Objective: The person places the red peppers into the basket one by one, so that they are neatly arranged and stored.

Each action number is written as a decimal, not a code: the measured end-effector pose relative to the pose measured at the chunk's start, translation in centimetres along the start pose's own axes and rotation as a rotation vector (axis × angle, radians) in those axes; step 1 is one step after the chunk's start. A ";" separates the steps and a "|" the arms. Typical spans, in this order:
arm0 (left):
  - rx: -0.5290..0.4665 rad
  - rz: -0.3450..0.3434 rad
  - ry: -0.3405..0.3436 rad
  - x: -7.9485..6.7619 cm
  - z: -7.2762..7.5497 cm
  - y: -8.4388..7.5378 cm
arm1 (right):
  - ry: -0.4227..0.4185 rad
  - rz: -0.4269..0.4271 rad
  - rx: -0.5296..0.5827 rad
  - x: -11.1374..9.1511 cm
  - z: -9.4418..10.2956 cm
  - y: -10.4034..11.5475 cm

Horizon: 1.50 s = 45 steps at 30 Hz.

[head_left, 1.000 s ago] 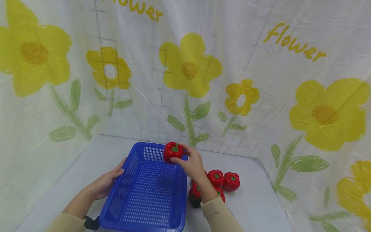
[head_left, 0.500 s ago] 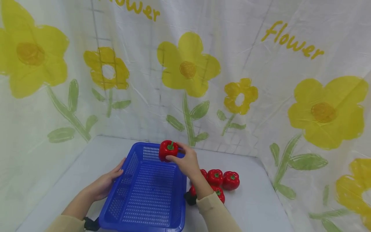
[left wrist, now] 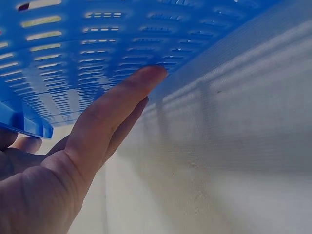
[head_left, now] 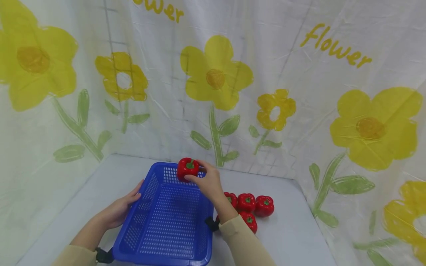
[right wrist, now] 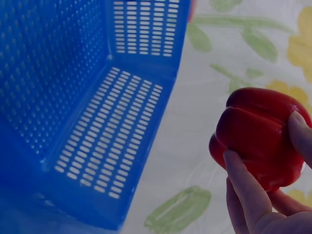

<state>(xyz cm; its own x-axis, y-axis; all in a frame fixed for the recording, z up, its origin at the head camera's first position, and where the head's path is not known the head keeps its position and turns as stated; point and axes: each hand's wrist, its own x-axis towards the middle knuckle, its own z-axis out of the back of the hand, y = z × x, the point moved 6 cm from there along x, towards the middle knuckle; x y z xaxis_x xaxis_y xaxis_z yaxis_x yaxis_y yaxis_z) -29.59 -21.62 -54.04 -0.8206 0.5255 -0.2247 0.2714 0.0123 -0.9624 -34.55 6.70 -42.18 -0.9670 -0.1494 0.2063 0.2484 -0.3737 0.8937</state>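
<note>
My right hand [head_left: 210, 181] pinches a red bell pepper [head_left: 187, 169] with a green stem above the far right part of a blue slotted basket [head_left: 128, 225]. In the right wrist view, thumb and fingers span the glossy pepper [right wrist: 263, 136], which is apart from the basket wall [right wrist: 146, 63]. My left hand [head_left: 120, 210] holds the basket at its left side. In the left wrist view, long fingers [left wrist: 109, 109] lie against the slotted outside, and other fingertips are near the rim. The basket's visible floor shows no peppers.
Several red bell peppers [head_left: 246, 203] sit grouped on the white table [head_left: 293, 236], right of the basket and partly behind my right forearm. A white curtain [head_left: 159, 122] with yellow flowers hangs behind. Black wrist cameras show at both sleeves.
My right hand has moved left with the bell pepper, further over the basket's far end. The left hand and basket stay nearly still.
</note>
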 end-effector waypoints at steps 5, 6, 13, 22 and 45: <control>-0.004 -0.010 0.024 0.0 0.0 -0.1 | -0.002 0.022 0.007 0.5 -0.5 0.7; -0.001 -0.010 0.025 0.0 0.0 -0.1 | 0.002 0.024 0.006 0.7 -0.6 0.9; -0.008 -0.005 0.018 -0.1 -0.1 0.0 | 0.015 0.028 0.000 1.2 -1.4 1.6; -0.033 0.004 0.017 -0.1 -0.3 0.2 | 0.021 0.026 -0.021 1.7 -2.5 1.5; -0.034 0.014 0.024 -0.2 0.2 0.0 | 0.034 -0.002 -0.073 3.8 -6.3 -0.5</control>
<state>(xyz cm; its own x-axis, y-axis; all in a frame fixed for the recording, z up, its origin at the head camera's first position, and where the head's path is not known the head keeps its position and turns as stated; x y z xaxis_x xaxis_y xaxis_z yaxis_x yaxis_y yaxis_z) -29.57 -21.89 -54.02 -0.8047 0.5457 -0.2340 0.2999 0.0334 -0.9534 -37.97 0.62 -44.38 -0.9654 -0.1787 0.1898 0.2510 -0.4397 0.8623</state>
